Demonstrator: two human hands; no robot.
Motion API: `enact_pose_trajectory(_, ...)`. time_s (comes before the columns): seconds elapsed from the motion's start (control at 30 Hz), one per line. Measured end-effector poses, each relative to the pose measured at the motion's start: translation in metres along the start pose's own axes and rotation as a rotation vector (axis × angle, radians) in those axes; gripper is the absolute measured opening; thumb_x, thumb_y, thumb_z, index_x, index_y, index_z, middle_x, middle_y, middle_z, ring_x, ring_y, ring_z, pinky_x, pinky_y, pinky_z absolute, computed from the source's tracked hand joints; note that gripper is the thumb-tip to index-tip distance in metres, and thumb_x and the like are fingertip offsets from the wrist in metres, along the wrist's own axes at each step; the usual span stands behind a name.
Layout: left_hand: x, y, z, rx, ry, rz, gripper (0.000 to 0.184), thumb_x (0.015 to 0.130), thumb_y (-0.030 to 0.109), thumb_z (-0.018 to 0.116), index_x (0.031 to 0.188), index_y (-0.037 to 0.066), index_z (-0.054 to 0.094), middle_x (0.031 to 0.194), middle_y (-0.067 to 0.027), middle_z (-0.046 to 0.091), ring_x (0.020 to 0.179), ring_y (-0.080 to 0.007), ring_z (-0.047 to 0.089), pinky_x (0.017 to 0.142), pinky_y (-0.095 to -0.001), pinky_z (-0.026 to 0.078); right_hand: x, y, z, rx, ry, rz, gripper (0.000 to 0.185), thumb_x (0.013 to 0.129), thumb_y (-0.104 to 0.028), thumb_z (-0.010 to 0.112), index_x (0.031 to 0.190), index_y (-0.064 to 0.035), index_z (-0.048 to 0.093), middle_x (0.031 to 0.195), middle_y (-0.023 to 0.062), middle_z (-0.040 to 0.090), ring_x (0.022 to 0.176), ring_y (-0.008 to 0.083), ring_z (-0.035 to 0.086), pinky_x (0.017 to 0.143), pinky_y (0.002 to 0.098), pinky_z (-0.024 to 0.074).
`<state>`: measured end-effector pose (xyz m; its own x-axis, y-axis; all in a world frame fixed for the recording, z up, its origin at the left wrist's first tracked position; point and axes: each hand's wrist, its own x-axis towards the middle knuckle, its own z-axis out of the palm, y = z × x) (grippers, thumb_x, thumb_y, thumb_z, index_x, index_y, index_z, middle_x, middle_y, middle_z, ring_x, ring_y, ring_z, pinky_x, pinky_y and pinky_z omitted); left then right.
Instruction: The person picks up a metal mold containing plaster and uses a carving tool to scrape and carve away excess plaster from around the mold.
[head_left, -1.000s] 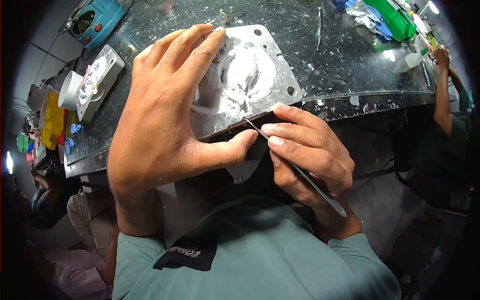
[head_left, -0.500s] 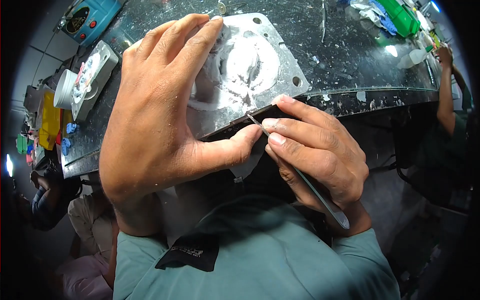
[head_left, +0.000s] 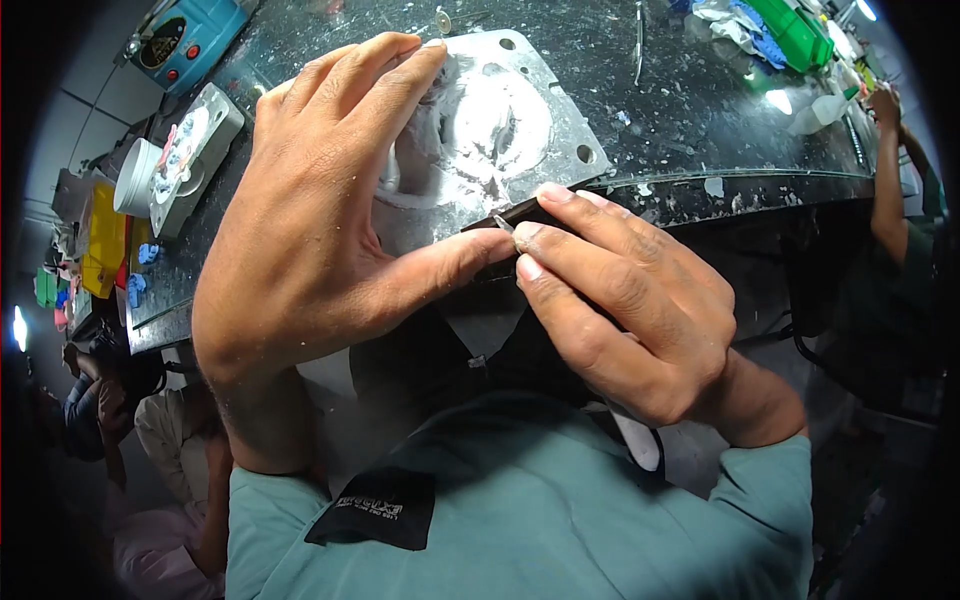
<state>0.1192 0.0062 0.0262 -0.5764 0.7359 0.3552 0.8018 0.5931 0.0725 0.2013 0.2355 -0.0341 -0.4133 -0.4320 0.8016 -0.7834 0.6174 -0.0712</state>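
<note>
A square metal flask [head_left: 562, 128] with corner holes and white plaster [head_left: 495, 120] in its middle lies at the table's front edge. My left hand [head_left: 320, 200] spans it, fingertips at its far side and thumb by its near edge, gripping it. My right hand [head_left: 630, 290] pinches a slim metal carving tool [head_left: 503, 223], its pointed tip against the flask's near edge beside my left thumb. Most of the tool is hidden behind my right hand.
On the dark table [head_left: 690, 130] are another flask with plaster [head_left: 205, 145], a white round container [head_left: 133, 178], a blue machine [head_left: 195, 40], a thin metal tool [head_left: 640, 45], a green bin [head_left: 795, 30] and a squeeze bottle [head_left: 825, 115]. Other people sit at left and right.
My right hand has turned and shifted slightly left, so the tool's handle no longer shows across the palm side. The tip stays near the flask's edge. My left hand has barely moved.
</note>
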Motion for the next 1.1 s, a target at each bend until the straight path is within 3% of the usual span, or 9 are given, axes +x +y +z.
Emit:
enact_pose_trajectory(0.2, -0.001, 0.004, 0.001, 0.042, -0.006, -0.028, 0.097, 0.077, 0.052, 0.085, 0.151, 0.000, 0.051, 0.151, -0.0232, 0.052, 0.140, -0.0407, 0.047, 0.118, -0.0495, 0.031, -0.009, 0.016, 0.007, -0.004, 0.031, -0.112, 0.015, 0.084, 0.002, 0.078, 0.097, 0.0018, 0.070, 0.108, 0.0168, 0.072, 0.104, 0.0362, 0.076, 0.087, 0.0453, 0.0671)
enact_pose_trajectory(0.4, 0.001, 0.014, 0.004, 0.080, -0.002, -0.110, 0.100, 0.073, 0.052, 0.086, 0.150, -0.002, 0.052, 0.150, -0.0246, 0.052, 0.138, -0.0411, 0.048, 0.118, -0.0497, 0.032, -0.018, 0.015, 0.021, 0.155, 0.250, 0.048, 0.010, 0.086, -0.002, 0.078, 0.093, -0.0015, 0.070, 0.104, 0.0123, 0.072, 0.101, 0.0302, 0.077, 0.088, 0.0440, 0.0672)
enact_pose_trajectory(0.77, 0.000, 0.013, 0.007, 0.076, 0.028, -0.104, 0.099, 0.069, 0.048, 0.084, 0.149, -0.002, 0.054, 0.149, -0.0241, 0.053, 0.138, -0.0406, 0.048, 0.118, -0.0505, 0.032, -0.015, 0.011, 0.008, 0.209, 0.107, 0.140, 0.015, 0.088, -0.010, 0.076, 0.100, -0.0019, 0.074, 0.104, 0.0142, 0.076, 0.105, 0.0316, 0.077, 0.093, 0.0487, 0.0638)
enact_pose_trajectory(0.93, 0.000, 0.013, 0.007, 0.069, 0.033, -0.097, 0.099, 0.068, 0.047, 0.085, 0.149, -0.002, 0.054, 0.149, -0.0237, 0.054, 0.138, -0.0403, 0.049, 0.117, -0.0500, 0.033, -0.015, 0.010, 0.000, 0.250, 0.016, 0.171, 0.028, 0.087, -0.003, 0.081, 0.112, -0.0049, 0.067, 0.112, 0.0151, 0.074, 0.110, 0.0335, 0.075, 0.099, 0.0511, 0.0609)
enact_pose_trajectory(1.1, -0.001, 0.013, 0.008, 0.075, 0.039, -0.093, 0.098, 0.069, 0.047, 0.084, 0.149, -0.001, 0.054, 0.148, -0.0237, 0.054, 0.138, -0.0404, 0.049, 0.116, -0.0500, 0.033, -0.013, 0.010, -0.002, 0.248, 0.006, 0.184, 0.028, 0.087, -0.003, 0.081, 0.112, -0.0056, 0.067, 0.112, 0.0142, 0.075, 0.110, 0.0319, 0.075, 0.102, 0.0510, 0.0595)
